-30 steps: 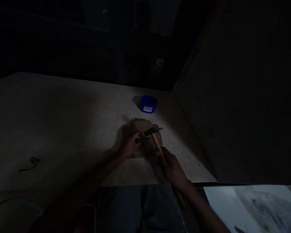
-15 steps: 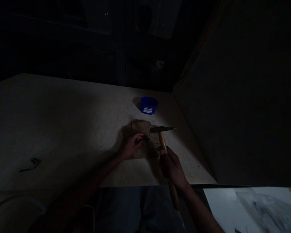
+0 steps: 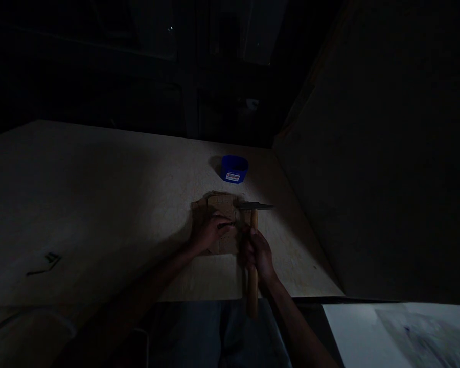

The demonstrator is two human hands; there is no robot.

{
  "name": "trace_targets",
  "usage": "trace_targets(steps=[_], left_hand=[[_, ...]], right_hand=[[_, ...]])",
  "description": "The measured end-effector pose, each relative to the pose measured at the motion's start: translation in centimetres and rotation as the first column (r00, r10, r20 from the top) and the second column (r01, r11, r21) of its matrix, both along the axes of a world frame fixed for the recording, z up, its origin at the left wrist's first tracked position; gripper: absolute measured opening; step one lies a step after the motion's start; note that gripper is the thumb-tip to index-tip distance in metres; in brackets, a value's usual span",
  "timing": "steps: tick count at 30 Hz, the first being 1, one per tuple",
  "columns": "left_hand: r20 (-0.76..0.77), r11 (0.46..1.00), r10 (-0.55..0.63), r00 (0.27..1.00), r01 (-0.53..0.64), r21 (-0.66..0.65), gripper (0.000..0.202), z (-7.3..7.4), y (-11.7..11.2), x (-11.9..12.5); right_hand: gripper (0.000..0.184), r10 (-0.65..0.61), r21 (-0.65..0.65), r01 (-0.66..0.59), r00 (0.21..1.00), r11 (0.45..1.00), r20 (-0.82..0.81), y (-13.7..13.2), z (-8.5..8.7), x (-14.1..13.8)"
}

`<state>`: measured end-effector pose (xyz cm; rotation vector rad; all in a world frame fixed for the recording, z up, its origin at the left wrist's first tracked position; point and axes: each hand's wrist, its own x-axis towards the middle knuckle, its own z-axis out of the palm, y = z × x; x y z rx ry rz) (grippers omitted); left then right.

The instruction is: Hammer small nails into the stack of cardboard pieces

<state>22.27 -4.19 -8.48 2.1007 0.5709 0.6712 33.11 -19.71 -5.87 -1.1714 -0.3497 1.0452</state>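
The scene is very dark. My left hand (image 3: 209, 234) rests on a brown flat piece (image 3: 220, 214) lying on the pale tabletop (image 3: 99, 204), its fingers pinched on a small dark nail-like object (image 3: 226, 224). My right hand (image 3: 256, 254) is wrapped round the wooden handle of a hammer (image 3: 253, 240). The hammer's dark metal head lies level above the right edge of the brown piece, close to my left fingertips.
A small blue tub (image 3: 234, 169) with a label stands behind the brown piece. A dark panel (image 3: 368, 179) rises along the table's right side. A white sheet (image 3: 398, 332) lies at the lower right. Small dark bits (image 3: 46, 263) lie at the left.
My right hand drew the hammer back toward the left, so its head now sits level beside my left fingers. My left hand has stayed on the brown piece.
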Motion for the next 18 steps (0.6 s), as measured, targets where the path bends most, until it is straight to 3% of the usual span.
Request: trace_targets(steps=[13, 18], left_hand=[[0.009, 0.999, 0.008, 1.0, -0.007, -0.046, 0.013, 0.3, 0.07, 0.01], [0.036, 0.993, 0.07, 0.997, -0.066, -0.093, 0.014, -0.41, 0.02, 0.43]], right_hand=[[0.045, 0.0, 0.025, 0.003, 0.993, 1.0, -0.119, 0.2, -0.22, 0.65], [0.046, 0.013, 0.041, -0.007, 0.991, 0.999, -0.135, 0.35, -0.27, 0.67]])
